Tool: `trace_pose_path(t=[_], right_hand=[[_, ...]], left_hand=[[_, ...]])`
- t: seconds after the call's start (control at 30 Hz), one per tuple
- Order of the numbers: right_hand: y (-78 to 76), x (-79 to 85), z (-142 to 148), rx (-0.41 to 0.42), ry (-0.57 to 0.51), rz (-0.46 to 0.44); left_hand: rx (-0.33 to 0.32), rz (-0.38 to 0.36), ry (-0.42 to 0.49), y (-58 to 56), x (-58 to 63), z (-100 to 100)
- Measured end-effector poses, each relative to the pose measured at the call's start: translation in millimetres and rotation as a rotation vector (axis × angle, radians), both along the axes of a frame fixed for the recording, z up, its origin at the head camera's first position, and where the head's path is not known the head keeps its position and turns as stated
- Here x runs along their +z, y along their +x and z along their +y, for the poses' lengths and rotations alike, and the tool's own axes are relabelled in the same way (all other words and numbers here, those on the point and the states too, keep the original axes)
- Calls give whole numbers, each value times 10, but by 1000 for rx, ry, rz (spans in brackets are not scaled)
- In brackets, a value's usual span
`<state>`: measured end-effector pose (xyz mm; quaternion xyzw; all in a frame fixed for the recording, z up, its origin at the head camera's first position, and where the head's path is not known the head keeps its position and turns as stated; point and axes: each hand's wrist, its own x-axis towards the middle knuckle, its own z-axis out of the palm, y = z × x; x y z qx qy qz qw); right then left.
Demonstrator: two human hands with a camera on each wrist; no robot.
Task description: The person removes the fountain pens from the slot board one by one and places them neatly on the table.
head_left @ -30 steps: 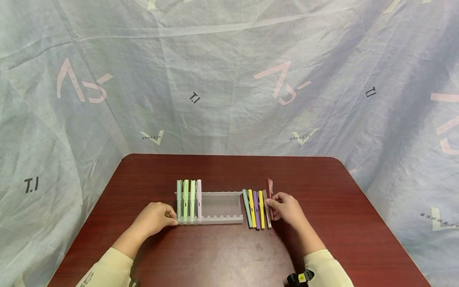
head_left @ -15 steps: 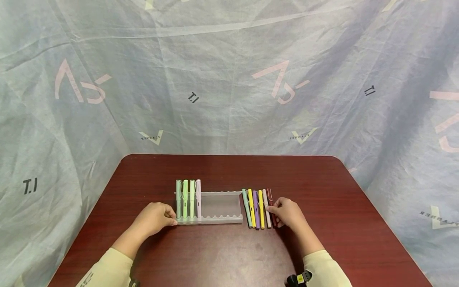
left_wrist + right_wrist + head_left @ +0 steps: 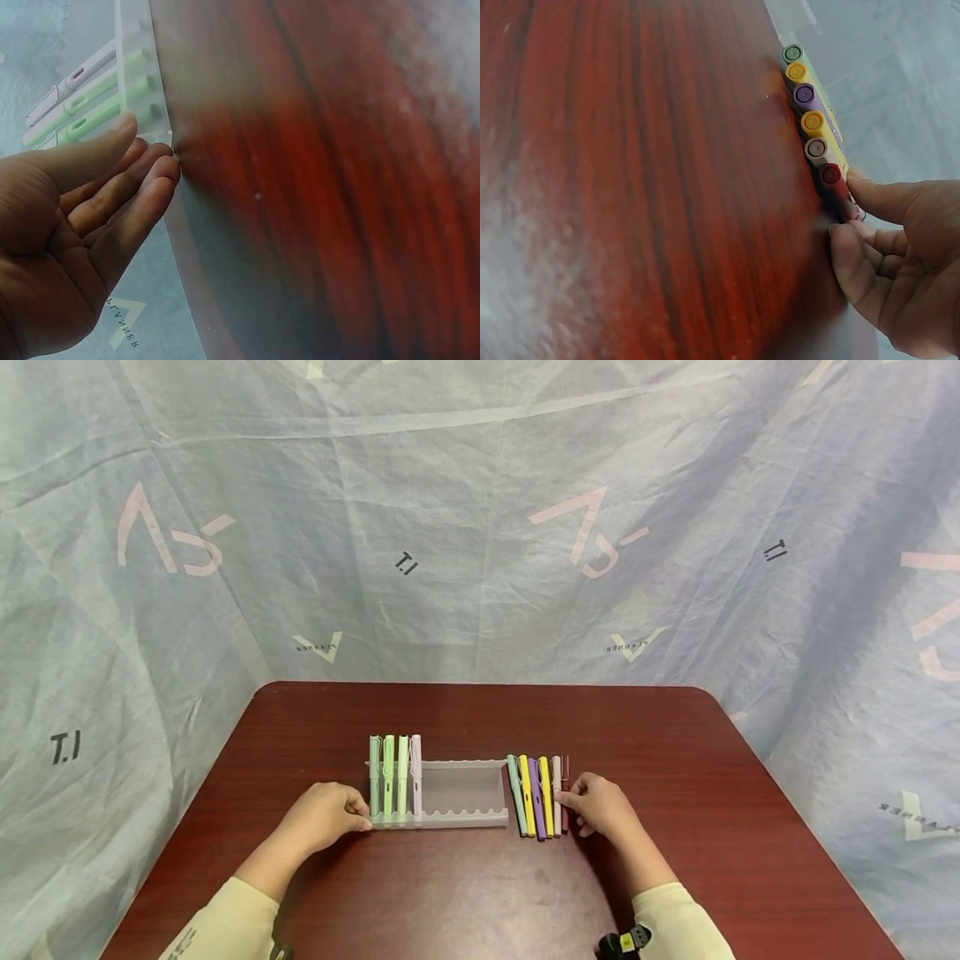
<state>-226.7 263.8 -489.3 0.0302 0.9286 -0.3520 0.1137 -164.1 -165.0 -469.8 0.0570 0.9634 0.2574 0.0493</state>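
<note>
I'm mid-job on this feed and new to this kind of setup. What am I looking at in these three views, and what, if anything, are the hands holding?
There is no machine here, just a person's bare hands. The wide picture comes from a camera worn on the head, looking forward and down; the other two come from a camera on each wrist. On the reddish-brown table sits a clear rack with four pale pens in its left part. To its right, six pens lie side by side, the rightmost a dark red pen. The left hand holds the rack's near left corner. The right hand has thumb and fingers around the dark red pen; how firmly, I can't tell.
</note>
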Motion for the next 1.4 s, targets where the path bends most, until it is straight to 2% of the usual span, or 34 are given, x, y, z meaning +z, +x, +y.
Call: trace_pose_path(t=[0.53, 0.73, 0.9, 0.97, 1.07, 1.23, 1.4], right_hand=[[0, 33, 17, -22, -29, 13], [-19, 51, -23, -27, -32, 107], [-22, 102, -193, 55, -195, 206], [-16, 125, -295, 111, -273, 219], [6, 149, -464, 214, -318, 221], [40, 151, -763, 363, -278, 228], [64, 162, -1048, 433, -226, 242]], left_hand=[[2, -2, -4, -15, 10, 8], [5, -5, -6, -17, -13, 3], [7, -4, -4, -10, -15, 1], [8, -1, -3, -8, -16, 0], [7, 2, 1, -4, -18, -4], [-7, 18, 12, -3, -25, -14], [-13, 27, 12, -5, -26, -18]])
